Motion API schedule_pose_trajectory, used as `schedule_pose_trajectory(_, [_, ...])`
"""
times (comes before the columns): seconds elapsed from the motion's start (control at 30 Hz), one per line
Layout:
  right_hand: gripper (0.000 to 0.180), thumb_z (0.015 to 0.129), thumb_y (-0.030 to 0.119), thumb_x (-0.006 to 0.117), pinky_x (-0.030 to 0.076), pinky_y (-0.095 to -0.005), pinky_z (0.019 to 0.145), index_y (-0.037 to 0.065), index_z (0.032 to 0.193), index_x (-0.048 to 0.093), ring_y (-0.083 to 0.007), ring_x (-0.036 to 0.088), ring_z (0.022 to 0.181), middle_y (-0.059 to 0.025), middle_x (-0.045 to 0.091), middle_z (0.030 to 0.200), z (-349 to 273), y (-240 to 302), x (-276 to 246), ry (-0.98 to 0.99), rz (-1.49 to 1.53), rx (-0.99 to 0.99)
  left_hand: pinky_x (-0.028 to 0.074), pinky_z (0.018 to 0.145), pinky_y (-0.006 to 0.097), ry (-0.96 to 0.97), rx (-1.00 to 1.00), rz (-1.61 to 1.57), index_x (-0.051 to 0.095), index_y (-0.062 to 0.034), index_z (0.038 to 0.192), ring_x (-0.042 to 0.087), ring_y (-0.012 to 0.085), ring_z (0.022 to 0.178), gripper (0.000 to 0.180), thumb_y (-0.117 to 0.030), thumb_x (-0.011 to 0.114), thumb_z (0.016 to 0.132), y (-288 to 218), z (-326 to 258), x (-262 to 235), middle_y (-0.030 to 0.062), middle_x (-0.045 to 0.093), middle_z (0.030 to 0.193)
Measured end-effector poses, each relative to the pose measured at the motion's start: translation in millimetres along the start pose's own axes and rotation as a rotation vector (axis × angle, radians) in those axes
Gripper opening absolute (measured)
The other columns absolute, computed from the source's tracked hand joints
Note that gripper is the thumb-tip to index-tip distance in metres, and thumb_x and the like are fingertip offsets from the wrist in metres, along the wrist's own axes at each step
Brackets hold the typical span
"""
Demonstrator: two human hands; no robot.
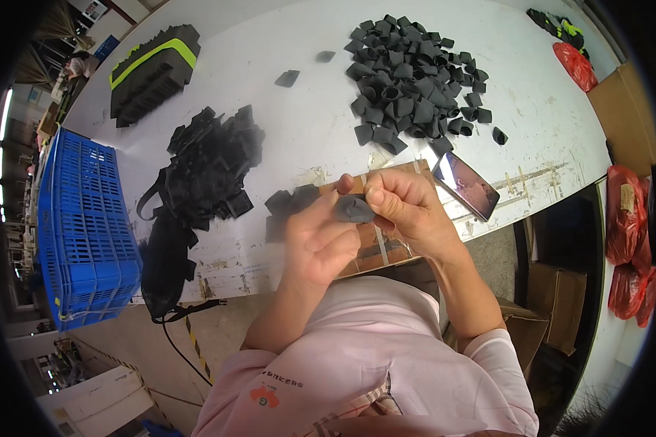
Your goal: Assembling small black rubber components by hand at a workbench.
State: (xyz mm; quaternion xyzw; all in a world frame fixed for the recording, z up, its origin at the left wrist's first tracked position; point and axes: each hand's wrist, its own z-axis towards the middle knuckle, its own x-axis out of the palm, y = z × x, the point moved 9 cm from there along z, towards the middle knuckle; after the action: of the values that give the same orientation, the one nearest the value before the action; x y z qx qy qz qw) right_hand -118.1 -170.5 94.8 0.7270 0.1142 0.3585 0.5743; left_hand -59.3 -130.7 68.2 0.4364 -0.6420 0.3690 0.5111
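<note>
Near the table's front edge, a small dark grey fabric loop point(355, 210) is held up between my two hands. My right hand point(413, 211) pinches its right side between thumb and fingers. My left hand point(321, 237) has its fingers curled round the left side. Below the hands lies a brown cardboard piece point(423, 169) with strips of tape. Several dark flat fabric pieces point(302, 197) rest just beyond my left hand. A big pile of similar grey loops point(408, 80) covers the far middle of the table, and two flat dark pieces point(287, 78) lie apart from it.
On the left are a heap of black strap pieces point(215, 167), a banded dark stack point(157, 73) and a blue plastic crate point(91, 226). A phone point(466, 186) lies right of the cardboard. Red plastic bags point(623, 218) and cardboard boxes point(561, 298) stand at the right.
</note>
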Motion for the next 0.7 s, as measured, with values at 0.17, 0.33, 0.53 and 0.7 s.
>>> schedule_pose_trajectory(0.17, [0.026, 0.087, 0.027, 0.053, 0.025, -0.0181, 0.044, 0.007, 0.071, 0.052, -0.0019, 0.034, 0.051, 0.0074, 0.042, 0.059, -1.1, -17.3, -5.5, 0.054, 0.085, 0.049, 0.029, 0.038, 0.017, 0.061, 0.100, 0.253, 0.048, -0.0012, 0.106, 0.042, 0.0036, 0.046, 0.024, -0.005, 0.050, 0.083, -2.1, -7.0, -5.7, 0.0056, 0.056, 0.082])
schedule_pose_trajectory(0.33, [0.025, 0.081, 0.024, 0.059, 0.037, -0.0233, 0.052, 0.000, 0.079, 0.055, -0.0110, 0.047, 0.063, -0.0036, 0.051, 0.071, -15.9, 16.3, -22.8, -0.281, -0.426, -0.260, 0.043, 0.073, 0.026, -0.091, 0.702, 1.135, 0.044, 0.0053, 0.114, 0.052, 0.0168, 0.088, 0.041, 0.000, 0.057, 0.076, -34.3, -25.3, 39.3, 0.0138, 0.053, 0.100])
schedule_pose_trajectory(0.53, [0.037, 0.066, 0.023, 0.071, 0.044, -0.0307, 0.061, -0.001, 0.091, 0.057, -0.0241, 0.054, 0.073, -0.0112, 0.054, 0.083, -48.9, 58.1, 13.1, -0.288, -0.855, -0.657, 0.045, 0.070, 0.026, 0.179, 0.934, 1.708, 0.060, -0.0022, 0.090, 0.056, 0.0184, 0.083, 0.020, 0.005, 0.056, 0.072, -25.6, -30.9, 78.2, 0.0106, 0.058, 0.091])
schedule_pose_trajectory(0.7, [0.029, 0.063, 0.014, 0.072, 0.044, -0.0321, 0.056, 0.000, 0.084, 0.057, -0.0247, 0.053, 0.068, -0.0098, 0.055, 0.078, -46.5, 60.6, 18.9, -0.350, -0.846, -0.675, 0.042, 0.074, 0.026, -0.006, 1.031, 1.256, 0.052, 0.0024, 0.085, 0.052, 0.0143, 0.080, 0.007, 0.003, 0.046, 0.082, -43.7, -42.0, 57.7, 0.0103, 0.056, 0.087])
